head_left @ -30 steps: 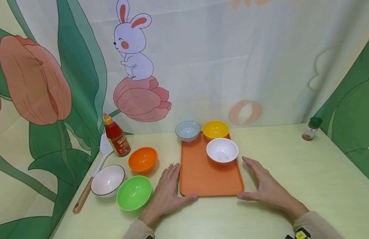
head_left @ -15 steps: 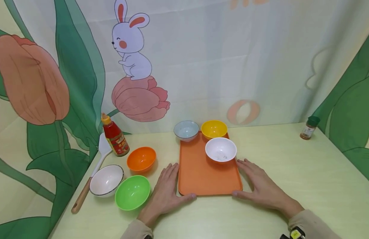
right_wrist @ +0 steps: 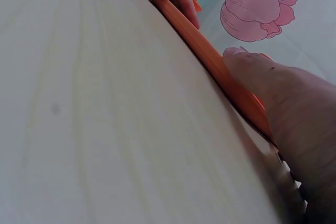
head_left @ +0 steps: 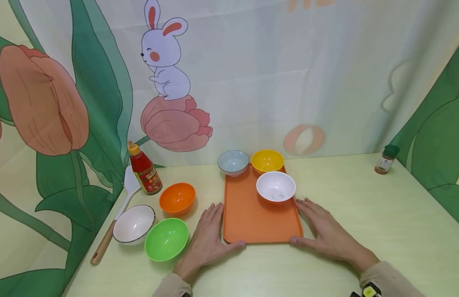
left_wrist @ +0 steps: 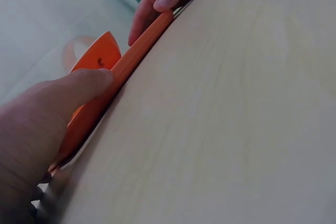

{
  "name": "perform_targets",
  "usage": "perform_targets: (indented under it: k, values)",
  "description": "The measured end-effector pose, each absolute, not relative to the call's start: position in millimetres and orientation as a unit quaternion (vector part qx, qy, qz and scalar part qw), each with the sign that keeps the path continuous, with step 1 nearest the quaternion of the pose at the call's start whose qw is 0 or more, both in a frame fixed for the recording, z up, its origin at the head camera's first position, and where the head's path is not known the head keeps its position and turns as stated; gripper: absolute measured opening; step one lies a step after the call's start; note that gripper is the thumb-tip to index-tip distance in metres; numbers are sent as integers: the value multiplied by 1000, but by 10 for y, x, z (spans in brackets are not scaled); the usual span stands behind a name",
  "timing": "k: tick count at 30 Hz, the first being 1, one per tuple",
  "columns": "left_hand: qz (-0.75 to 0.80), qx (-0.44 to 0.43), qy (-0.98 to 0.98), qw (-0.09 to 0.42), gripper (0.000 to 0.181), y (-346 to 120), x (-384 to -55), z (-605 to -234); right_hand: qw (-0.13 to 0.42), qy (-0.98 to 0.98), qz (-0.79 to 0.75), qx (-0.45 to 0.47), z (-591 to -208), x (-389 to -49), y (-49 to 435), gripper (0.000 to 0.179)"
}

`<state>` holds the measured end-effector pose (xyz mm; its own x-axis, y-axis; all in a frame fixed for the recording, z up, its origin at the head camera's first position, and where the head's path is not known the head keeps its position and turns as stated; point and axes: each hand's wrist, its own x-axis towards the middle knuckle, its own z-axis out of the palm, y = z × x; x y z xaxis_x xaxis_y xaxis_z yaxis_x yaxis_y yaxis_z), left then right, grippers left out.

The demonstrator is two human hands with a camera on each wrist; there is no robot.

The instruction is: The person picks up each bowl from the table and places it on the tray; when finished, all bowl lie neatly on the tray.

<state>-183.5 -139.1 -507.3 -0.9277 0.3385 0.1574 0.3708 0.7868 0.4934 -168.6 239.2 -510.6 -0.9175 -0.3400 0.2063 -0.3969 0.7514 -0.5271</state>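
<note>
An orange rectangular tray [head_left: 244, 222] lies on the table between both hands. My left hand [head_left: 206, 243] rests at its near left corner, fingers extended along the side and thumb by the front edge. Mirroring it, my right hand [head_left: 331, 237] touches the near right corner, thumb at the front edge. In the wrist views each thumb lies against the tray's rim [left_wrist: 137, 51]. At the tray's far end are a light blue bowl [head_left: 233, 162] and a yellow bowl [head_left: 268, 161]. Nearer sits a bowl with a white inside and orange outside [head_left: 276, 186].
Left of the tray stand an orange bowl [head_left: 177, 199], a dark-rimmed white bowl [head_left: 134, 224] and a green bowl [head_left: 167, 240]. Behind them are a red sauce bottle [head_left: 145, 171] and a white spatula with a wooden handle [head_left: 104, 243]. A green-capped spice jar [head_left: 387, 160] stands far right.
My right hand has moved left, from beside the tray to touching its near right corner. The left hand, tray and bowls keep their places.
</note>
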Motion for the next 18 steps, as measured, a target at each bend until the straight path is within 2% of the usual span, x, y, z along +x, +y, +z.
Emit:
perform_targets:
  k: [12,18]
  values:
    - [-320,-191,-926,67,124,-1272,-1736,-4877,46,-938,285,191,-5095,-1691,2376,113]
    - [-335,-182,-918,107,113,-1222,-1631,-4674,44,-940,280,187,-5095,-1689,2379,114]
